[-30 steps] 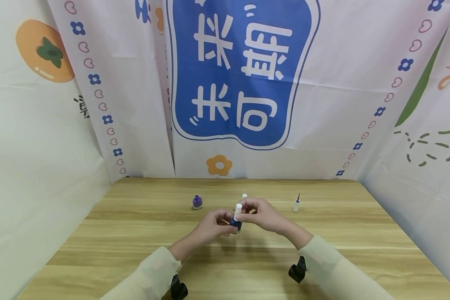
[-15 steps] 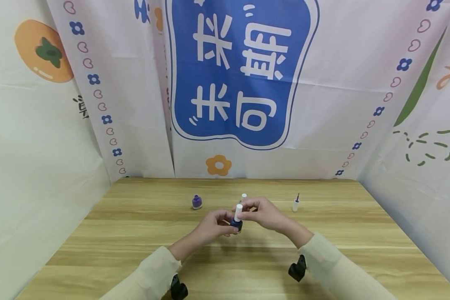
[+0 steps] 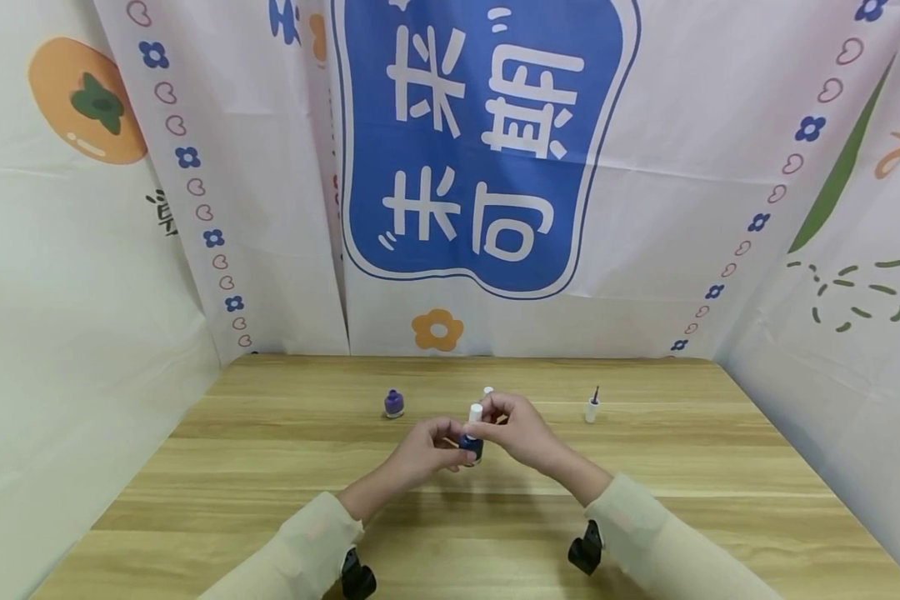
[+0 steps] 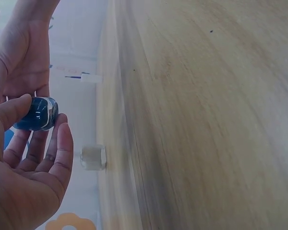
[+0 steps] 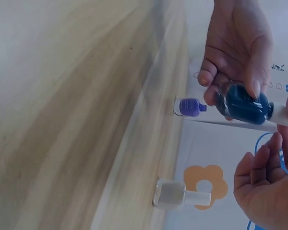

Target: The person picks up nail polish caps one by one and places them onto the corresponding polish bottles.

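In the head view my left hand (image 3: 423, 452) holds a small nail polish bottle (image 3: 471, 451) of dark blue-teal polish above the table, thumb on one side and fingers on the other. Its white cap (image 3: 476, 412) points up, and my right hand (image 3: 521, 429) pinches it between thumb and fingers. The right wrist view shows the bottle (image 5: 242, 104) with the cap (image 5: 280, 116) at its neck; whether it is screwed tight I cannot tell. Behind my right hand stands a pale nail polish bottle (image 5: 170, 194) with a white cap, mostly hidden in the head view.
An uncapped purple nail polish bottle (image 3: 394, 405) stands at the back left of the wooden table (image 3: 285, 467). At the back right a white cap (image 3: 592, 411) stands with its brush upward. Printed cloth (image 3: 675, 233) hangs round the back and sides.
My right hand and forearm have shifted slightly left and turned a little at the cap. The bottle has risen very slightly in my nearly still left hand.
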`<state>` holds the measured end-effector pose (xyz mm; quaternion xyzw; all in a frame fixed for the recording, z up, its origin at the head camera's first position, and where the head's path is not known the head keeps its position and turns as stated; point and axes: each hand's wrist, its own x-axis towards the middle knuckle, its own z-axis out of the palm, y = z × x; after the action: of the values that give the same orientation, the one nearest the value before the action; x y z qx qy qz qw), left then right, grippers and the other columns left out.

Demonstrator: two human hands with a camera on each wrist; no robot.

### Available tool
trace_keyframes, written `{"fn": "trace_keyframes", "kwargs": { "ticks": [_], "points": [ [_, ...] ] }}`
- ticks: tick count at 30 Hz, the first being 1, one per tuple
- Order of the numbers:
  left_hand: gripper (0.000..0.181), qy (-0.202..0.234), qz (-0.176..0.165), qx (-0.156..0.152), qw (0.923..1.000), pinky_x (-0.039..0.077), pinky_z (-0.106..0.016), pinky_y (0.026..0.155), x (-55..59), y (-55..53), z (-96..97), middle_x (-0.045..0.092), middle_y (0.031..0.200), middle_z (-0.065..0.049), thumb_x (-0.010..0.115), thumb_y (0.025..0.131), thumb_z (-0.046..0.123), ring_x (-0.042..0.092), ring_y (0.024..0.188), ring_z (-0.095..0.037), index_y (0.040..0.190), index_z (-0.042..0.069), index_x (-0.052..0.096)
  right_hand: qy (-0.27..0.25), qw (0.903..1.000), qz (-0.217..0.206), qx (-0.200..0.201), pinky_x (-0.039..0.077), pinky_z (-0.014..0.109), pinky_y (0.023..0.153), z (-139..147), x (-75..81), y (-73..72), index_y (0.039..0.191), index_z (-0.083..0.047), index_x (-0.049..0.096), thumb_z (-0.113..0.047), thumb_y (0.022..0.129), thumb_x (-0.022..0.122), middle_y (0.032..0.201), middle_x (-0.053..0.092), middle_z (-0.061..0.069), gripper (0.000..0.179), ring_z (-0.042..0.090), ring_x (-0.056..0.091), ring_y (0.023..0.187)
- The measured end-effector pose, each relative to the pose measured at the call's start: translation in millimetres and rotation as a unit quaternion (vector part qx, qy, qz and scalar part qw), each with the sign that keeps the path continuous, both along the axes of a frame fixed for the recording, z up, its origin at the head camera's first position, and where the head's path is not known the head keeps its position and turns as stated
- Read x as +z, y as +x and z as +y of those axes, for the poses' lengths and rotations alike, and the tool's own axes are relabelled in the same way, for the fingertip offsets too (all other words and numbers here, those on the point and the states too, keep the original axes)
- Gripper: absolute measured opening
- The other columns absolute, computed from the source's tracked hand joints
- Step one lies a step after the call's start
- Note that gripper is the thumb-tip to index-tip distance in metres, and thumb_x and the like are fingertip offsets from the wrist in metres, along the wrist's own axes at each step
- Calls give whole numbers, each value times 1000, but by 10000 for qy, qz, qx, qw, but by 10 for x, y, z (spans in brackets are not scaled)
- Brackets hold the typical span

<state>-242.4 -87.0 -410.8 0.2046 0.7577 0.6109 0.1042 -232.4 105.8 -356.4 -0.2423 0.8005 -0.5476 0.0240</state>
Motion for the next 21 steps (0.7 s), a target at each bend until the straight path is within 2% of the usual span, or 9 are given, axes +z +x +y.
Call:
{"fn": "trace_keyframes", "kwargs": {
  "ticks": [6, 9, 12, 16, 19, 21],
  "points": [
    [24, 40, -11, 11, 10000, 56, -48, 75, 1, -4, 0, 66, 97, -7, 73, 87, 8, 66, 83, -20, 106, -3, 64, -11, 9999, 34, -136, 40, 22, 56, -33, -23, 11, 81, -5, 56, -11, 89, 71, 77, 56, 5, 18, 18, 48, 71],
    [24, 40, 6, -19, 10000, 57, -47, 75, 0, -3, -8, 66, 96, -8, 73, 87, 9, 66, 83, -20, 106, -3, 64, 47, 10000, -39, -77, 41, 23, 57, -7, -106, -77, 86, -4, 59, -12, 89, 72, 79, 57, 5, 16, 20, 49, 73],
    [24, 35, 12, -74, 10000, 57, -44, 74, 1, -8, -17, 66, 96, -8, 73, 87, 9, 66, 83, -20, 105, -3, 64, 156, 9997, -108, 172, 45, 25, 61, 50, -191, -186, 100, -3, 64, -13, 90, 71, 84, 59, 4, 16, 20, 52, 78],
    [23, 10, -8, -152, 9999, 57, -41, 73, 1, -22, -29, 66, 96, -9, 73, 87, 9, 66, 84, -21, 105, -2, 64, 303, 9962, -85, 813, 50, 30, 68, 132, -220, -287, 120, -3, 64, -13, 94, 66, 94, 62, 7, 29, 23, 55, 84],
    [24, -1, -29, -180, 9998, 57, -40, 73, 0, -31, -37, 66, 97, -9, 74, 86, 10, 65, 84, -21, 105, -2, 64, 334, 9923, 0, 1189, 52, 36, 73, 164, -197, -312, 122, -4, 66, -15, 96, 64, 98, 62, 11, 29, 26, 56, 88],
    [25, 3, -48, -185, 9998, 57, -38, 73, 0, -34, -37, 65, 98, -9, 74, 86, 10, 65, 85, -21, 106, -2, 64, 357, 9918, 49, 1224, 51, 39, 75, 172, -183, -312, 119, -6, 68, -17, 96, 63, 98, 63, 12, 26, 26, 56, 91]
  ]
}}
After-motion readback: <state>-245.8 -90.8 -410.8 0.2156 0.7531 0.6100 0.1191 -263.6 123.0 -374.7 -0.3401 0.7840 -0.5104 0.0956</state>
